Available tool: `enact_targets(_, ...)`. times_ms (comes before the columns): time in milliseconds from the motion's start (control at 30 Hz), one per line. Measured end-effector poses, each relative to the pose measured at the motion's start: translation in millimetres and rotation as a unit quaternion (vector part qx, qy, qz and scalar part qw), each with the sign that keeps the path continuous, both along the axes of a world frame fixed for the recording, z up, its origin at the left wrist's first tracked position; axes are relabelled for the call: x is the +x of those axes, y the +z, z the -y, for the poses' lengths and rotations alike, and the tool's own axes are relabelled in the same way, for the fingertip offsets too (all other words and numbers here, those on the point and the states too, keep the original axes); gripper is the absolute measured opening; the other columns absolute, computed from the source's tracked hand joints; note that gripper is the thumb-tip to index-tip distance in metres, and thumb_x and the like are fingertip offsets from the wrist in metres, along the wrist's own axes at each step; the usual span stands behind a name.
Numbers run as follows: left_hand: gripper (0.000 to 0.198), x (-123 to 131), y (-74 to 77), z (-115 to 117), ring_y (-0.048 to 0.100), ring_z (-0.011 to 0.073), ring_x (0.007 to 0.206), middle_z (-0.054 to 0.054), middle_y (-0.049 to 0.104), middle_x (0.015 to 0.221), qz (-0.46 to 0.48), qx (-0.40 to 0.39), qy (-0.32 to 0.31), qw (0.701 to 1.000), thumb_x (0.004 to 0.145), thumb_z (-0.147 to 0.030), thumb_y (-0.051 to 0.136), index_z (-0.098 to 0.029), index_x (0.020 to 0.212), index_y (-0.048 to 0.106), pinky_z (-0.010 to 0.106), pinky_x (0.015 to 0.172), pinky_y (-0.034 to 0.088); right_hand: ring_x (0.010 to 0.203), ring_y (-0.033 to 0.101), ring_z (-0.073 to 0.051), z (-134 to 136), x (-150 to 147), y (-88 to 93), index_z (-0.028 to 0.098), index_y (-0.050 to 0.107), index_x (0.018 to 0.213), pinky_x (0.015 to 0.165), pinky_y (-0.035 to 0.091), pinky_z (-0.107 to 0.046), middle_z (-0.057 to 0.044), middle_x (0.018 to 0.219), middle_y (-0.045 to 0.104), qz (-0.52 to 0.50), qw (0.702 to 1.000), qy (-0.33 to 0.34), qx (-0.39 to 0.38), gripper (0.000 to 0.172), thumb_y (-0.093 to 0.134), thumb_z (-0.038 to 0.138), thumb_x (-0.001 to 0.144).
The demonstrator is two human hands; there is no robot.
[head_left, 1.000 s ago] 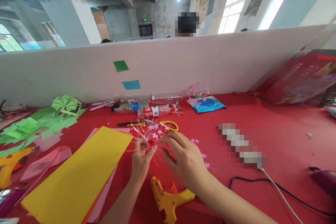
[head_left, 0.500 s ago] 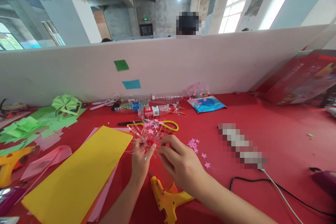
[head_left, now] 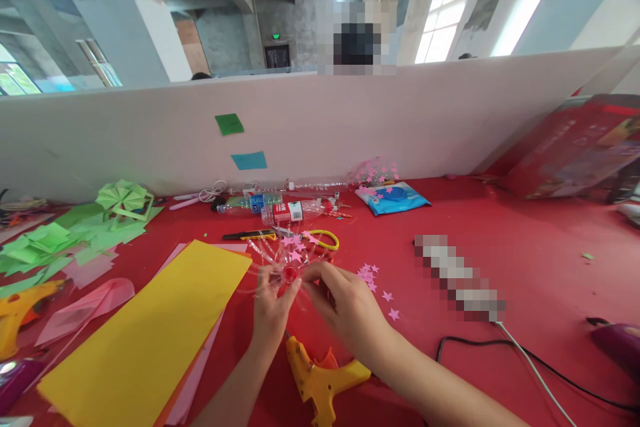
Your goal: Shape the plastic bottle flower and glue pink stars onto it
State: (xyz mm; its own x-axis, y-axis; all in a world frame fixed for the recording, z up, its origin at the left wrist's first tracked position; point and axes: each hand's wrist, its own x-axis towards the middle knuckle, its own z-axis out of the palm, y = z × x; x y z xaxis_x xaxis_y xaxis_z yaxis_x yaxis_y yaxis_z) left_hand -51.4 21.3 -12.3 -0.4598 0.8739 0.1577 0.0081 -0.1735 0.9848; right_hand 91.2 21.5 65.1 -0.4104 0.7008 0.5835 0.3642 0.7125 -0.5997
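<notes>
A clear plastic bottle piece [head_left: 290,273], cut into splayed strips around a red centre, is held above the red table. Pink stars [head_left: 296,240] sit on its far strips. My left hand [head_left: 274,297] grips it from the left, thumb and fingers closed on its edge. On the right side, my right hand [head_left: 345,297] is pinched at the strips beside the red centre; what its fingertips hold is too small to make out. Under my hands lies a yellow glue gun [head_left: 323,380]. Loose pink stars [head_left: 369,273] are scattered right of my right hand.
Yellow paper [head_left: 150,333] lies at left, with green paper pieces [head_left: 45,240] beyond. Yellow-handled scissors [head_left: 327,239], a cutter [head_left: 249,235], plastic bottles [head_left: 290,212] and a blue packet [head_left: 393,198] are behind. A black cable [head_left: 480,341] runs at right, and a white partition [head_left: 300,127] stands across the back.
The bottle piece has turned slightly and shifted a little to the right with my left hand. My right fingertips have come closer to its red centre.
</notes>
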Motion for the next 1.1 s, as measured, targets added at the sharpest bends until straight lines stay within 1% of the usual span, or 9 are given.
enact_targets(267, 0.03, -3.6, -5.2, 0.3, 0.059, 0.0166, 0.081, 0.001, 0.059, 0.084, -0.015, 0.006, -0.003, 1.0, 0.065, -0.026, 0.07, -0.021, 0.088, 0.05, 0.031, 0.079, 0.047, 0.064, 0.063, -0.013, 2.1, -1.2, 1.3, 0.019, 0.061, 0.088, 0.058, 0.048, -0.022, -0.004, 0.079, 0.069, -0.002, 1.0, 0.005, -0.012, 0.019, 0.049, 0.006, 0.08)
enact_targets(500, 0.031, -1.3, -2.4, 0.5, 0.059, 0.0165, 0.079, 0.0, 0.06, 0.083, 0.006, 0.0, -0.005, 1.0, 0.063, -0.026, 0.071, -0.021, 0.085, 0.049, 0.03, 0.078, 0.046, 0.068, 0.065, -0.014, 2.3, -0.8, -1.1, 0.019, 0.061, 0.09, 0.063, 0.051, -0.024, -0.004, 0.082, 0.071, -0.015, 1.0, 0.006, -0.01, 0.021, 0.049, 0.005, 0.08)
enact_targets(633, 0.03, -1.4, -1.1, 1.0, 0.06, 0.0171, 0.081, 0.001, 0.06, 0.083, 0.009, 0.001, -0.021, 1.0, 0.064, -0.026, 0.07, -0.021, 0.085, 0.049, 0.031, 0.079, 0.046, 0.069, 0.066, -0.015, 2.2, -1.2, -1.8, 0.017, 0.062, 0.093, 0.064, 0.052, -0.026, -0.005, 0.083, 0.071, -0.023, 1.0, 0.012, 0.002, 0.021, 0.049, 0.006, 0.082)
enact_targets(767, 0.029, -2.3, -0.3, 1.4, 0.06, 0.017, 0.081, 0.001, 0.06, 0.084, 0.006, 0.001, -0.032, 0.999, 0.067, -0.024, 0.068, -0.021, 0.087, 0.047, 0.032, 0.079, 0.047, 0.068, 0.065, -0.016, 2.4, -2.4, -1.7, 0.017, 0.065, 0.09, 0.062, 0.052, -0.026, -0.006, 0.08, 0.07, -0.022, 1.0, 0.01, 0.001, 0.02, 0.048, 0.008, 0.084)
enact_targets(900, 0.028, -1.7, 1.7, 1.8, 0.06, 0.0161, 0.078, -0.001, 0.06, 0.081, 0.003, 0.008, -0.023, 1.0, 0.064, -0.02, 0.068, -0.021, 0.084, 0.048, 0.029, 0.075, 0.047, 0.069, 0.066, -0.016, 2.6, -1.4, -1.1, 0.016, 0.066, 0.085, 0.062, 0.052, -0.026, -0.006, 0.079, 0.069, -0.024, 0.999, 0.02, 0.006, 0.021, 0.047, 0.006, 0.084)
enact_targets(967, 0.028, -1.2, 2.2, 1.9, 0.059, 0.0157, 0.077, -0.001, 0.06, 0.08, 0.001, 0.009, -0.022, 1.0, 0.063, -0.019, 0.068, -0.021, 0.083, 0.048, 0.029, 0.075, 0.046, 0.07, 0.065, -0.016, 2.7, -0.7, -1.1, 0.016, 0.066, 0.082, 0.062, 0.051, -0.025, -0.006, 0.078, 0.069, -0.023, 0.999, 0.027, 0.011, 0.022, 0.047, 0.005, 0.084)
enact_targets(1100, 0.028, -1.3, 0.6, 0.8, 0.059, 0.0153, 0.075, -0.001, 0.06, 0.078, -0.01, 0.011, -0.014, 1.0, 0.064, -0.021, 0.068, -0.021, 0.083, 0.047, 0.029, 0.074, 0.047, 0.064, 0.062, -0.015, 3.3, -0.4, -2.5, 0.016, 0.063, 0.078, 0.058, 0.048, -0.024, -0.005, 0.073, 0.067, -0.004, 0.999, 0.019, 0.028, 0.02, 0.047, 0.004, 0.083)
